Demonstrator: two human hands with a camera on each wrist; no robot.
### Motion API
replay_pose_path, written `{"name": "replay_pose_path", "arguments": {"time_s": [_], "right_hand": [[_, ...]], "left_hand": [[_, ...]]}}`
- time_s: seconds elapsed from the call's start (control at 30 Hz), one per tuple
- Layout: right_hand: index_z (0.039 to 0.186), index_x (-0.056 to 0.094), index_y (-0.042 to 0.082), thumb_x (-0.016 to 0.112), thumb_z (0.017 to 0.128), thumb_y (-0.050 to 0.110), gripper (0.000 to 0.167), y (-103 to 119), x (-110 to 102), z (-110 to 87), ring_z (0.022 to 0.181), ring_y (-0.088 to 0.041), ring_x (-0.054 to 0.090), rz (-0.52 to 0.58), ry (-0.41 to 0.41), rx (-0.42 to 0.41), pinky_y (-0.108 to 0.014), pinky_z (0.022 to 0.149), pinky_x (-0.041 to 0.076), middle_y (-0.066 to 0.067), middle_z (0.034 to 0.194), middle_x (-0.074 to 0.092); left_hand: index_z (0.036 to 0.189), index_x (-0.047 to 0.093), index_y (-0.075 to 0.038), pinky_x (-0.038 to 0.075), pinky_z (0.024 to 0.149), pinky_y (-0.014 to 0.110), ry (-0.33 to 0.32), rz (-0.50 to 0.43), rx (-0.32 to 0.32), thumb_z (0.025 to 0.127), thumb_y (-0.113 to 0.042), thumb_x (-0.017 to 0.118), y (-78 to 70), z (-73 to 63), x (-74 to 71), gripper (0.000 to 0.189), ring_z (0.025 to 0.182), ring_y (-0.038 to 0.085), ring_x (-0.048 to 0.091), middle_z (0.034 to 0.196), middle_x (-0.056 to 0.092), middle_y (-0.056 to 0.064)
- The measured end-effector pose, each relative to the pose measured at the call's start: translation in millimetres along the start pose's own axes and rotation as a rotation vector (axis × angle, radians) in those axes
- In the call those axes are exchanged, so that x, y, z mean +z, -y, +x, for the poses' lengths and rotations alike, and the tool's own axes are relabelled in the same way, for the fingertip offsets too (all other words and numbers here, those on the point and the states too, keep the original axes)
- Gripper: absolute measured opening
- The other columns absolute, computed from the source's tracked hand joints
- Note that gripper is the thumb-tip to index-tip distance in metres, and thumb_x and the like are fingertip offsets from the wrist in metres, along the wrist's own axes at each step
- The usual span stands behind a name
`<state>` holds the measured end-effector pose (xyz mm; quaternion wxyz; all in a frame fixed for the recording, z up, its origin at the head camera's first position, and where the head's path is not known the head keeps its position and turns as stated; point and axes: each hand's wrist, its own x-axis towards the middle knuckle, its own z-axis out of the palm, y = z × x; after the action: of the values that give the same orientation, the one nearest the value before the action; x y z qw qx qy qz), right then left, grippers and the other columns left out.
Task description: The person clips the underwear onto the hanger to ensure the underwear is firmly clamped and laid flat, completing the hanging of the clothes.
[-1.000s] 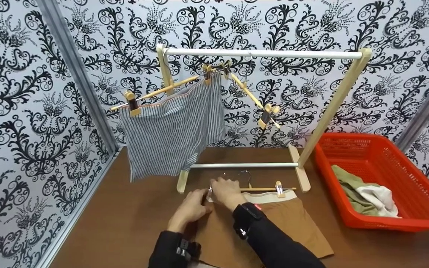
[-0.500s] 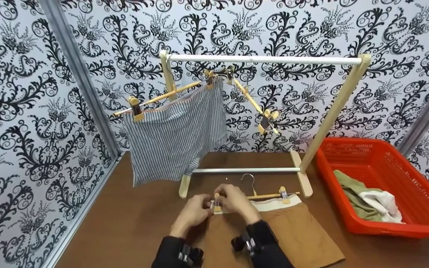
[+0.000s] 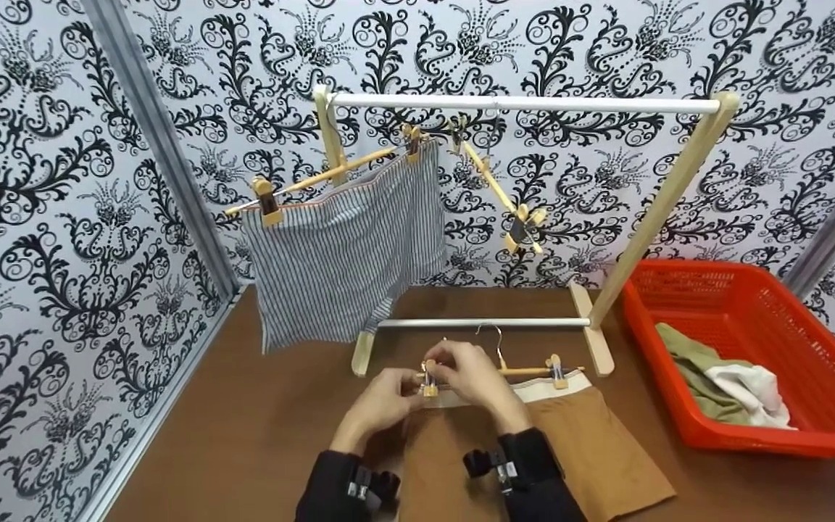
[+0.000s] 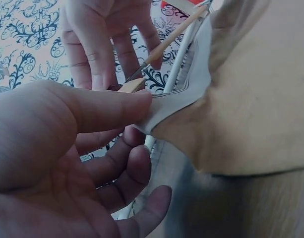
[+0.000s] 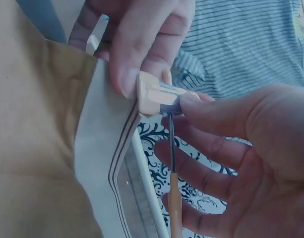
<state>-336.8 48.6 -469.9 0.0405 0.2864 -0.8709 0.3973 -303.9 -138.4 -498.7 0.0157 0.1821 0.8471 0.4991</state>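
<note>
Brown shorts [image 3: 591, 449] with a white waistband [image 5: 99, 139] lie on the table below the rack. At the waistband's left end, my left hand [image 3: 383, 400] pinches the cloth between thumb and fingers; the left wrist view shows the thumb [image 4: 117, 106] flat on the band. My right hand [image 3: 474, 373] pinches a hanger clip [image 5: 164, 96] between thumb and fingers, its tan tip right at the waistband's edge. The wooden hanger [image 3: 526, 371] runs along the band, and its second clip [image 3: 557, 371] grips the right end. Its metal hook points toward the rack.
A rack [image 3: 526, 104] stands behind the hands. From it hang striped shorts [image 3: 345, 261] on one clip hanger and a second hanger [image 3: 488, 176] with no garment. At right, a red basket [image 3: 751, 435] holds green and white cloth [image 3: 707, 384].
The left clip, mostly hidden by the right hand one second ago, now shows between both hands. The right hand has shifted slightly right, and the left hand stays at the waistband's end.
</note>
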Motion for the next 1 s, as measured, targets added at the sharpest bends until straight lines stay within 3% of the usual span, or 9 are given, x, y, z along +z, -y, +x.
{"name": "replay_pose_path", "arguments": {"time_s": [0.37, 0.47, 0.6, 0.83, 1.0], "right_hand": [[0.1, 0.071, 0.007, 0.069, 0.095, 0.008, 0.006, -1.9, -9.8, -3.1, 0.094, -0.025, 0.069, 0.051, 0.008, -0.015, -0.046, 0.088, 0.055, -0.006, 0.098, 0.073], [0.101, 0.07, 0.007, 0.069, 0.095, 0.007, 0.006, -1.5, -10.9, -2.4, 0.095, -0.027, 0.069, 0.065, 0.013, -0.009, -0.05, 0.09, 0.054, -0.008, 0.1, 0.073], [0.1, 0.07, 0.005, 0.069, 0.095, 0.006, 0.006, -1.6, -10.4, -1.7, 0.095, -0.028, 0.07, 0.071, 0.016, -0.024, -0.05, 0.09, 0.054, -0.01, 0.099, 0.074], [0.099, 0.071, 0.005, 0.069, 0.095, 0.006, 0.005, -2.2, -8.3, -0.8, 0.094, -0.026, 0.071, 0.053, 0.009, -0.043, -0.046, 0.089, 0.055, -0.008, 0.097, 0.074], [0.099, 0.072, 0.005, 0.07, 0.094, 0.006, 0.006, -1.7, -9.2, -0.9, 0.094, -0.026, 0.07, 0.072, 0.029, -0.026, -0.047, 0.09, 0.054, -0.007, 0.097, 0.074]], "left_hand": [[0.098, 0.07, 0.005, 0.048, 0.066, 0.025, 0.002, -0.153, -0.001, 0.089, 0.003, 0.066, -4.7, -2.7, -4.2, 0.009, 0.078, 0.013, 0.061, 0.089, 0.071, 0.009], [0.101, 0.068, 0.009, 0.048, 0.064, 0.026, 0.005, -0.158, 0.005, 0.091, 0.005, 0.065, -14.4, -5.8, -7.6, 0.011, 0.081, 0.018, 0.063, 0.093, 0.071, 0.017], [0.104, 0.068, 0.012, 0.047, 0.064, 0.025, 0.015, -0.153, -0.003, 0.09, 0.007, 0.063, -15.4, -6.0, -9.0, 0.016, 0.081, 0.02, 0.062, 0.095, 0.07, 0.023], [0.106, 0.071, 0.008, 0.048, 0.064, 0.022, 0.047, -0.183, 0.004, 0.09, 0.002, 0.066, -5.3, -3.9, -9.3, 0.017, 0.077, 0.011, 0.061, 0.094, 0.072, 0.015], [0.098, 0.074, 0.004, 0.048, 0.065, 0.022, 0.024, -0.087, 0.06, 0.09, -0.002, 0.071, -4.8, -3.2, -8.9, 0.01, 0.077, 0.01, 0.063, 0.089, 0.073, 0.008]]}}
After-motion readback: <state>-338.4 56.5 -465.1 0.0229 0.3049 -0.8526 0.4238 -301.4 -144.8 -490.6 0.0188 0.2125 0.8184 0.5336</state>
